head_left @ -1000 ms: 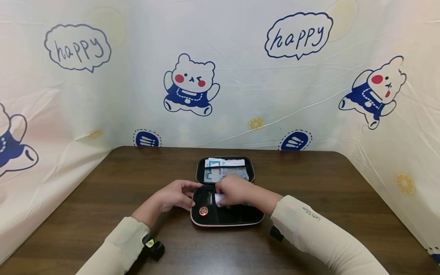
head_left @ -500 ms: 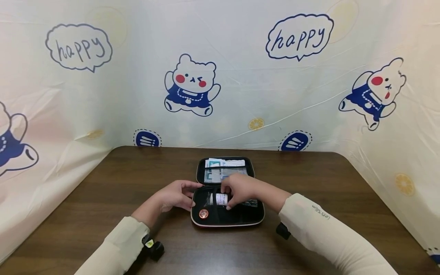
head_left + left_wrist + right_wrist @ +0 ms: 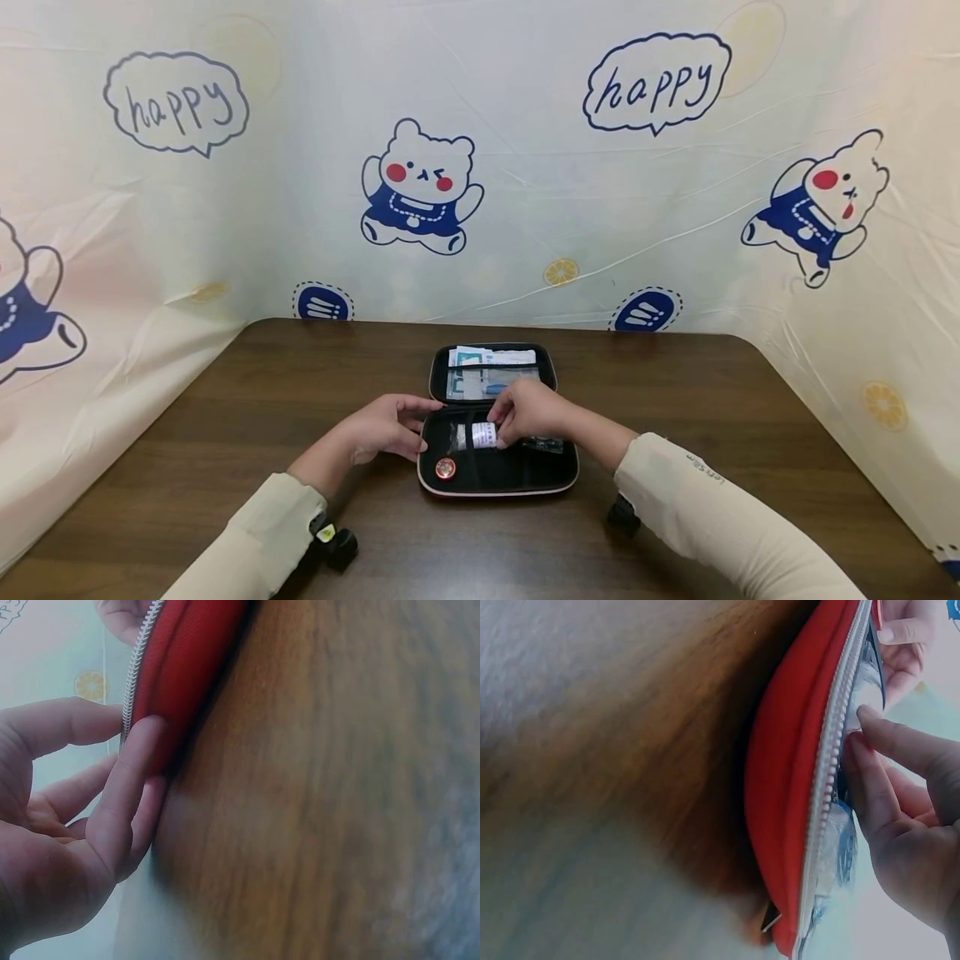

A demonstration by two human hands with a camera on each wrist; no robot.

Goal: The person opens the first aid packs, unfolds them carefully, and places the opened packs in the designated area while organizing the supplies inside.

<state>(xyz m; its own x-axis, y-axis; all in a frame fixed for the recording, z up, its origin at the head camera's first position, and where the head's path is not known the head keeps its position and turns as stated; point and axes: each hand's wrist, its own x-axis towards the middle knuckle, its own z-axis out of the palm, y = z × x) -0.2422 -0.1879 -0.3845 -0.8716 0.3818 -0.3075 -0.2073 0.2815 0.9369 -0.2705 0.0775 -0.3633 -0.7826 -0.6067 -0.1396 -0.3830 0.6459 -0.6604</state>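
Note:
An unfolded zip case (image 3: 495, 479), black inside and red outside, lies on the table. My left hand (image 3: 386, 427) grips its left edge, with fingers at the zip and a fingertip against the red side (image 3: 169, 682) in the left wrist view. A white wrapped roll with printing (image 3: 484, 434), like a bandage roll, lies in the near half under a black elastic strap (image 3: 468, 433). At the roll's right end, my right hand (image 3: 531, 410) pinches it between thumb and fingers. In the right wrist view those fingertips (image 3: 866, 716) are right at the white wrapper.
White and green packets (image 3: 468, 379) sit behind an elastic band in the case's far half. A round orange-red piece (image 3: 446, 468) lies at the near left. Clear plastic packaging (image 3: 546, 445) is at the right. Brown table (image 3: 225, 433), patterned cloth (image 3: 517, 250) behind.
My right hand has slid to the right along the roll, leaving its printed wrapper and the strap in view. My left hand stays on the case's edge.

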